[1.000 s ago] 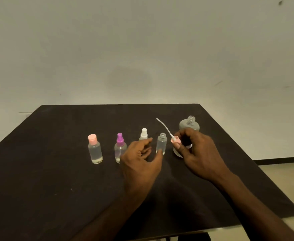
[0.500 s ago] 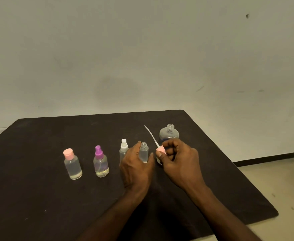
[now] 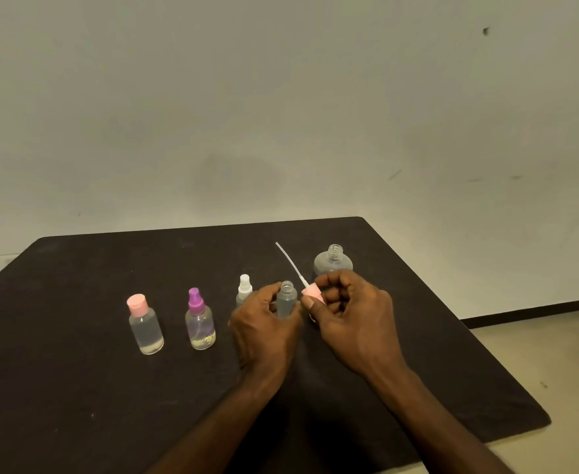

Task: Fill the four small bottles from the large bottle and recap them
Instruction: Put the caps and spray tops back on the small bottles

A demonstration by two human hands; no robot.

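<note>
Left hand wrapped round uncapped small clear plastic bottle — steadying it. Right hand, just right of bottle, pinching pink spray cap, dip tube up — ready for recapping.

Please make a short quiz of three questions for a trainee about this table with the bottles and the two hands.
1. True or false: the large bottle has its cap on.
2. How many small bottles are already capped?
3. What does the right hand hold? A) pink spray cap B) purple cap C) nothing

Key:
1. False, its neck is open.
2. Three; the left hand holds the uncapped small bottle.
3. A
</note>
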